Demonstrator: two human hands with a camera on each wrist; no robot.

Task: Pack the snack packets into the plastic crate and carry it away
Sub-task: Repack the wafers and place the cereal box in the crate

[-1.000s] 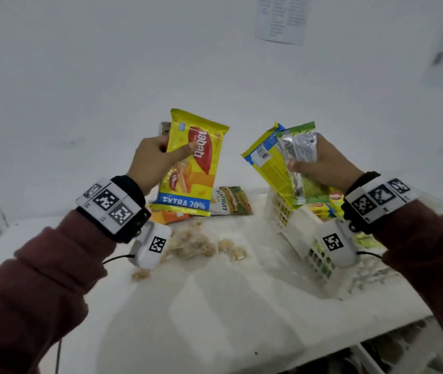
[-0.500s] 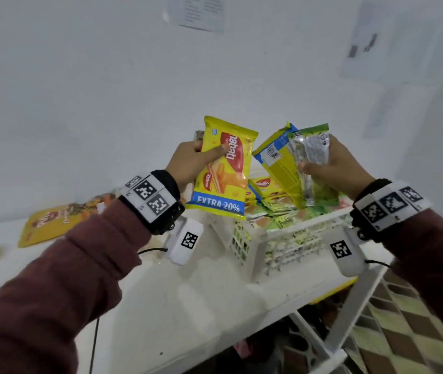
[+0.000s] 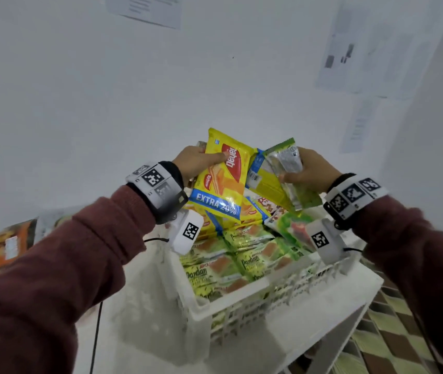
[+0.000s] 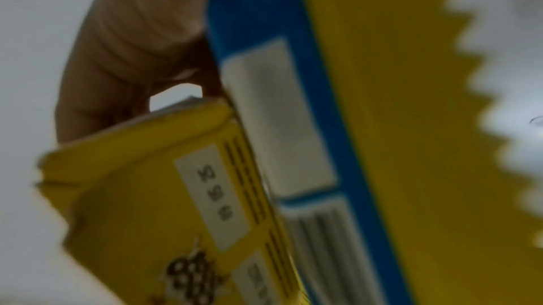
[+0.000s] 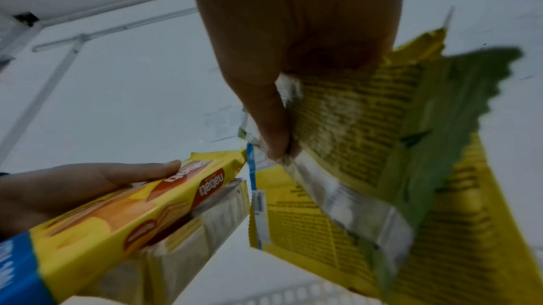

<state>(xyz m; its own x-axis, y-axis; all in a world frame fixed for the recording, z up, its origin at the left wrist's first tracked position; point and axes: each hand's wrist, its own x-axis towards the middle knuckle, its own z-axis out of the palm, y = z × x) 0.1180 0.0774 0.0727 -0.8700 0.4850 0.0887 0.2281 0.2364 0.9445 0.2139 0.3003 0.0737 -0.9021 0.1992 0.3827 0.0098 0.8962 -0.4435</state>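
My left hand [image 3: 201, 163] grips a yellow wafer packet [image 3: 220, 182] marked "EXTRA 20%", with a second packet tucked behind it [image 4: 164, 194]. My right hand [image 3: 306, 171] pinches a green and silver packet [image 3: 287, 168] together with a yellow one [image 3: 263, 182]; its thumb [image 5: 270, 124] presses them. Both hands hover just above the far end of the white plastic crate [image 3: 231, 309]. The crate holds several green Pandan packets [image 3: 231, 263] and yellow ones. In the right wrist view the left hand [image 5: 73, 184] and its wafer packet [image 5: 132, 205] show at lower left.
The crate stands on a white table [image 3: 139, 306] near its right edge [image 3: 349, 311]. An orange packet [image 3: 4, 244] lies on the table at far left. White wall with paper sheets [image 3: 371, 44] behind. Checkered floor [image 3: 392, 333] lies beyond the table edge at right.
My view has swung right and the crate has come under my hands. Both hands with their packets have moved together over the crate's far end.
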